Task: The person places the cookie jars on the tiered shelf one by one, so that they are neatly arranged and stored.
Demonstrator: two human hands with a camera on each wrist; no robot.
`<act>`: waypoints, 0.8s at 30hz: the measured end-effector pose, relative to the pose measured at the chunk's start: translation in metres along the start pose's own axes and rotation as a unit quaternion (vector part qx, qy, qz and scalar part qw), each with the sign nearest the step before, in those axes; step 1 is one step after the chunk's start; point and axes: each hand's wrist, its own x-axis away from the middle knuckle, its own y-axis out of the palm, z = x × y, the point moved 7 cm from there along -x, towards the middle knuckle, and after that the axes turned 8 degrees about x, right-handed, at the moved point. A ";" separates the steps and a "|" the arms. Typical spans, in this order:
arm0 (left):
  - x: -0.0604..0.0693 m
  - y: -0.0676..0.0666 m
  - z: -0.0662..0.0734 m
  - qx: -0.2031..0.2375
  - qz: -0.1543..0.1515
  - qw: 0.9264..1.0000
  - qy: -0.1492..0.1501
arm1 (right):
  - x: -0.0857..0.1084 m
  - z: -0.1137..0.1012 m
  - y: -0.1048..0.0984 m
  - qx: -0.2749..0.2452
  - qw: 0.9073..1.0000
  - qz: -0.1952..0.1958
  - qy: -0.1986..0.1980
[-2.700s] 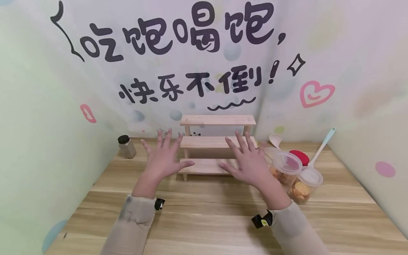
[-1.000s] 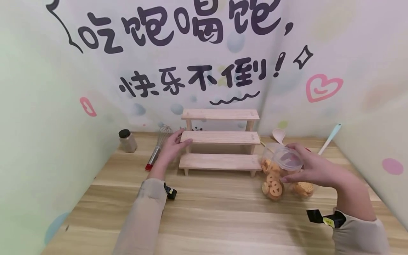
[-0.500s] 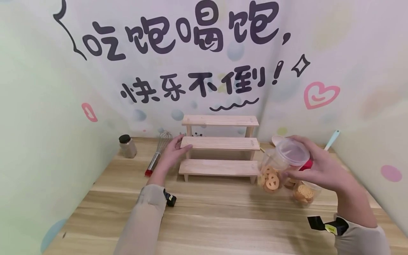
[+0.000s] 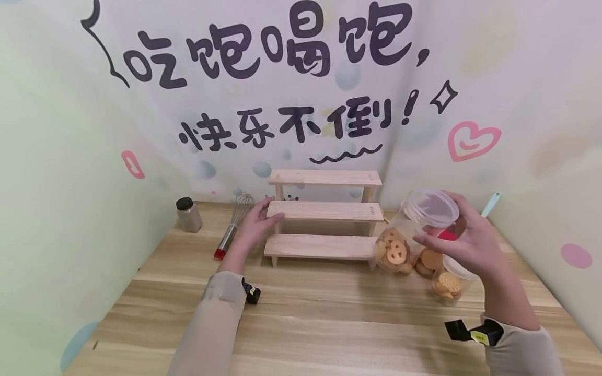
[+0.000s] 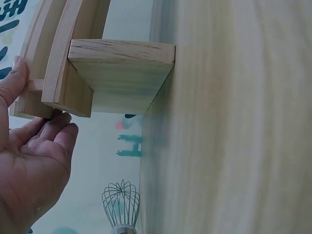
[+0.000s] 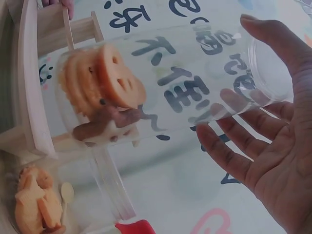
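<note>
Along the back edge of the desk (image 4: 301,324), near its middle: one three-tiered wooden stand (image 4: 324,210), pale, upright. At its left side: left hand (image 4: 256,225), by which the left end of the middle board is gripped between thumb and fingers. To the right of the stand: right hand (image 4: 474,237), by which one clear lidded jar (image 4: 408,232) is held near its top, thumb on one side and fingers on the other. The jar is tilted, its base directed toward the right end of the lowest board; whether that board is touched cannot be told. Pierced biscuits (image 4: 396,253) are contained in its lower part. The two hands are set well apart, with the stand and the jar between them.

Toward the right edge: one second jar (image 4: 453,282), stocked with round biscuits, placed below the right hand; just beside it, a red lid (image 4: 449,236), partly hidden. Near the back right corner: one light-blue handle (image 4: 491,203), its lower end covered by the hand. Near the back left corner: one black-capped bottle (image 4: 189,216), upright. Between bottle and left hand: one whisk (image 4: 231,230), red-tipped, its wires turned toward the back edge.
</note>
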 end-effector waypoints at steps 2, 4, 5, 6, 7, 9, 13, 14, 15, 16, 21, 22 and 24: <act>-0.001 0.000 0.001 -0.003 0.001 1.000 0.004 | -0.001 -0.002 0.000 -0.002 1.000 0.017 0.002; -0.002 0.000 0.002 -0.005 0.002 1.000 0.004 | -0.004 -0.005 -0.001 -0.008 0.999 0.036 0.009; -0.002 0.000 0.002 -0.005 0.002 1.000 0.003 | -0.005 -0.007 -0.001 -0.013 0.999 0.046 0.016; -0.002 0.000 0.003 -0.005 0.002 1.000 0.003 | -0.007 -0.009 -0.001 -0.025 0.998 0.058 0.021; -0.002 -0.001 0.003 -0.007 0.003 1.000 0.002 | -0.010 -0.011 -0.001 -0.036 0.996 0.073 0.025; -0.001 -0.001 0.003 -0.008 0.003 1.000 0.002 | -0.016 -0.016 0.000 -0.086 0.991 0.099 0.027; 0.000 -0.006 0.002 -0.012 0.004 1.000 0.001 | -0.034 -0.027 0.009 -0.166 0.975 0.145 0.016; 0.000 -0.007 0.002 -0.012 0.005 1.000 0.001 | -0.039 -0.029 0.011 -0.183 0.971 0.155 0.013; 0.000 -0.007 0.002 -0.013 0.007 1.000 0.001 | -0.043 -0.031 0.014 -0.191 0.968 0.165 0.012; 0.000 -0.008 0.003 -0.014 0.009 1.000 0.002 | -0.047 -0.034 0.016 -0.189 0.966 0.176 0.013; 0.000 -0.004 0.003 -0.008 0.004 1.000 0.003 | -0.064 -0.043 0.031 -0.206 0.954 0.216 0.004; 0.000 -0.003 0.003 -0.008 0.001 1.000 0.002 | -0.067 -0.046 0.035 -0.206 0.953 0.221 0.006; 0.000 -0.003 0.005 -0.011 -0.002 1.000 0.003 | -0.073 -0.050 0.046 -0.214 0.950 0.228 0.019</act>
